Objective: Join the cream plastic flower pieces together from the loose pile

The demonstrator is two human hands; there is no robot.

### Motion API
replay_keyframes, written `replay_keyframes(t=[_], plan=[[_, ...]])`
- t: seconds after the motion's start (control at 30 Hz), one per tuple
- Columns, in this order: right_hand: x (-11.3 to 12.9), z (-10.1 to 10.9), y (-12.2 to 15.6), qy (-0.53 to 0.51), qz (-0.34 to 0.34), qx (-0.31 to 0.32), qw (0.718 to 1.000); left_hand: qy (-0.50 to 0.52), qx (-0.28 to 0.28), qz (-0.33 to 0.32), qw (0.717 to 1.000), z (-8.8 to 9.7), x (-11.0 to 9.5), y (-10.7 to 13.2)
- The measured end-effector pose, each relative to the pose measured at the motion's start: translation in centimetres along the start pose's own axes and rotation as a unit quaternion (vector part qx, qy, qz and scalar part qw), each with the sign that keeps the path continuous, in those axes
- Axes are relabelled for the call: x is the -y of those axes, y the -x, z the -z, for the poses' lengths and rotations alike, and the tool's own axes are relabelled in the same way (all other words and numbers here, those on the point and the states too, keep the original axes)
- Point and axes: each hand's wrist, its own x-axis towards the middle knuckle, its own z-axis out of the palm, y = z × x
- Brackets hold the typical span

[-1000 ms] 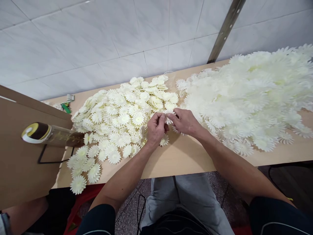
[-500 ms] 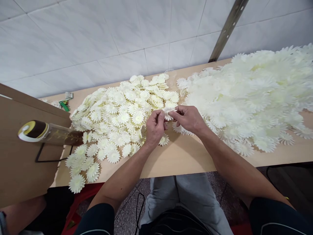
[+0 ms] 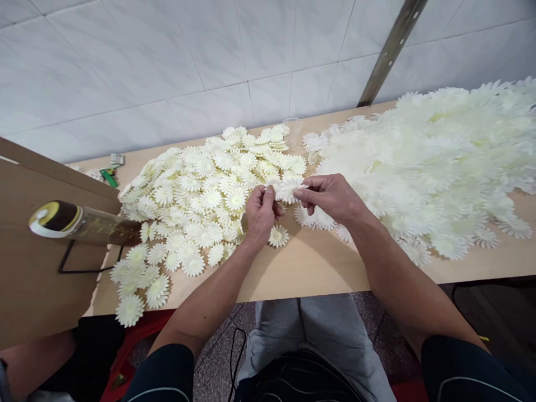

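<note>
At the right edge of the cream artificial-flower pile (image 3: 211,198): left hand (image 3: 260,215) and right hand (image 3: 335,198) slightly apart, fingertips pinching white artificial flowers (image 3: 288,191) between them, count unclear. Whiter flower pile (image 3: 435,162) right of that cream pile; bottle (image 3: 98,224) left.

Left flower heap (image 3: 205,195) and right flower heap (image 3: 427,162) on table (image 3: 301,273), wall (image 3: 167,50) behind.

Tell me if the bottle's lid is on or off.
On: the dark lid caps the bottle; how tightly, I cannot tell.
</note>
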Motion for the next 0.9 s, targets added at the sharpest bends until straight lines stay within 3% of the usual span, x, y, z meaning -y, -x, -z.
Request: replay_keyframes(t=[0.17, 0.43, 0.67, 0.9], plan=[[-0.4, 0.32, -0.08, -0.028, 0.02, -0.005, 0.999, 0.013, -0.002, 0.011, 1.0, -0.04, -0.13, -0.18], [-0.14, -0.22, -0.28, -0.124, -0.038, -0.001, 0.992, 0.027, 0.012, 0.042, 0.999, -0.14, -0.68, -0.09], [-0.18, -0.02, -0.19, -0.081, -0.007, -0.033, 0.996, 0.031, 0.027, 0.043, 0.998, -0.14, -0.59, -0.02], [-0.91, -0.24, -0.25, -0.034, 0.025, -0.105, 0.994, 0.029, 0.042, 0.047, 0.998, -0.06, -0.96, 0.14]])
